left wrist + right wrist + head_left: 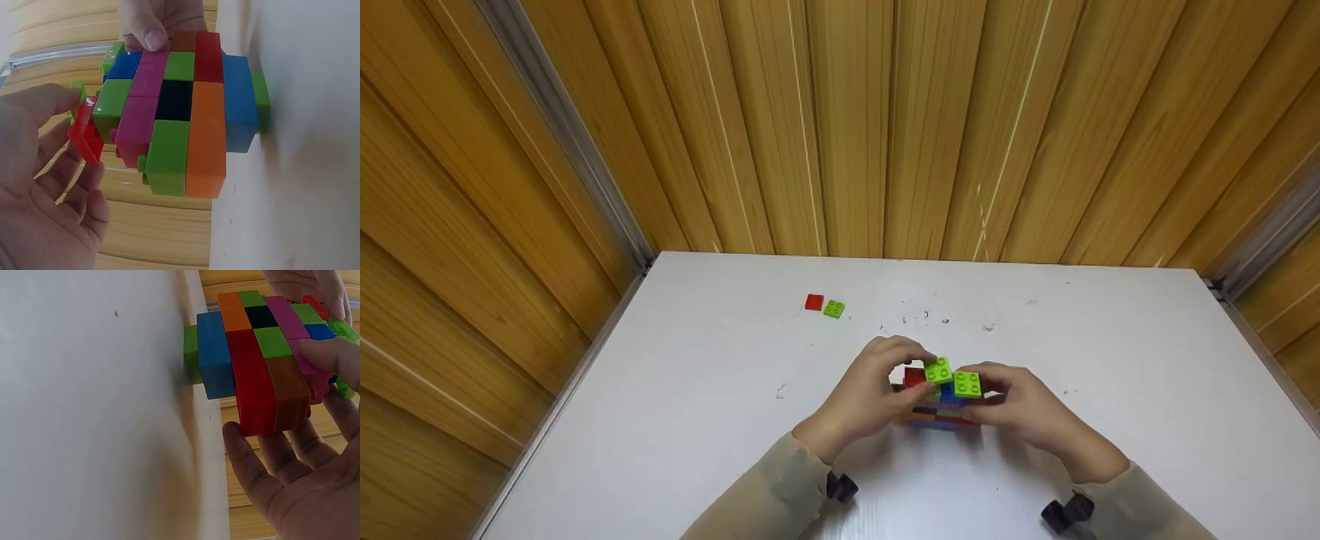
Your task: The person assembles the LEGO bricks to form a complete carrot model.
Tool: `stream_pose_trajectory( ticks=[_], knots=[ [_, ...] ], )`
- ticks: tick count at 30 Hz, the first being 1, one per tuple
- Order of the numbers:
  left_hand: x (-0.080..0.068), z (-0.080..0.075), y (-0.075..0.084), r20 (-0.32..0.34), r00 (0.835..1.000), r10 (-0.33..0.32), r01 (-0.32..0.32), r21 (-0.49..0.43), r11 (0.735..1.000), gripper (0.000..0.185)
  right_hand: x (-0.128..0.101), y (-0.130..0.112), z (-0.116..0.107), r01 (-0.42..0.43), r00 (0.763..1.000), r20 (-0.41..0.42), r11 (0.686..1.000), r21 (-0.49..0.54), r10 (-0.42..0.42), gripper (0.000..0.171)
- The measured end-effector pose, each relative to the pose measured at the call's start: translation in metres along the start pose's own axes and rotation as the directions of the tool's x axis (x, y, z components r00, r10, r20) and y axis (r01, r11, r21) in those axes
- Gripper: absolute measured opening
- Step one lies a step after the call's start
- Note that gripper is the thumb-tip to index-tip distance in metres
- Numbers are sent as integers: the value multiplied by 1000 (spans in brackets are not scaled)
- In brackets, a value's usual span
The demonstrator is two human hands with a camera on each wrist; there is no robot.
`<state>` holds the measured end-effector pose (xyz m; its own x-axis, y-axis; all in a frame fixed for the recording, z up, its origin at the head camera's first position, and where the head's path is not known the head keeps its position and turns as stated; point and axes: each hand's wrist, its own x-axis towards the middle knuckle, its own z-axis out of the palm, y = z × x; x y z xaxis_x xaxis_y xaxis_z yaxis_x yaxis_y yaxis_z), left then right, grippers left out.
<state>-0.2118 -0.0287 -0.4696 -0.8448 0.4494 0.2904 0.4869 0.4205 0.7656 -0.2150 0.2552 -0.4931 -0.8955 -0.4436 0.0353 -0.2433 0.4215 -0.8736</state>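
Observation:
A stack of coloured bricks [941, 409] stands on the white table [720, 420], near its front middle. Two lime green square plates [952, 377] sit on its top. My left hand [901, 369] pinches a small red plate [85, 134] at the stack's upper left edge, thumb on one side and fingers on the other. My right hand [988, 388] grips the stack from the right. Its thumb [329, 354] presses on a magenta brick [289, 323] and its fingers [247, 455] curl round the side.
A loose red plate [814, 301] and a loose green plate [833, 308] lie side by side at the table's back left. Wooden panel walls [847, 127] close in the table on three sides.

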Motion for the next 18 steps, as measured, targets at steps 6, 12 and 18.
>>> stream_pose_trajectory(
  ticks=[6, 12, 18],
  knots=[
    [0, 3, -1, 25, 1000, -8, 9, -8, 1000, 30, 0, 0, 0, -12, 1000, -5, 1000, -3, 12, 49],
    [0, 3, -2, 47, 999, -3, 4, -12, 1000, 29, 0, -1, 0, -11, 1000, -5, 1000, -4, 11, 47],
    [0, 4, -3, 62, 998, -15, 16, -25, 1000, 30, 0, -1, 0, -12, 1000, -3, 1000, -6, 12, 45]
  ],
)
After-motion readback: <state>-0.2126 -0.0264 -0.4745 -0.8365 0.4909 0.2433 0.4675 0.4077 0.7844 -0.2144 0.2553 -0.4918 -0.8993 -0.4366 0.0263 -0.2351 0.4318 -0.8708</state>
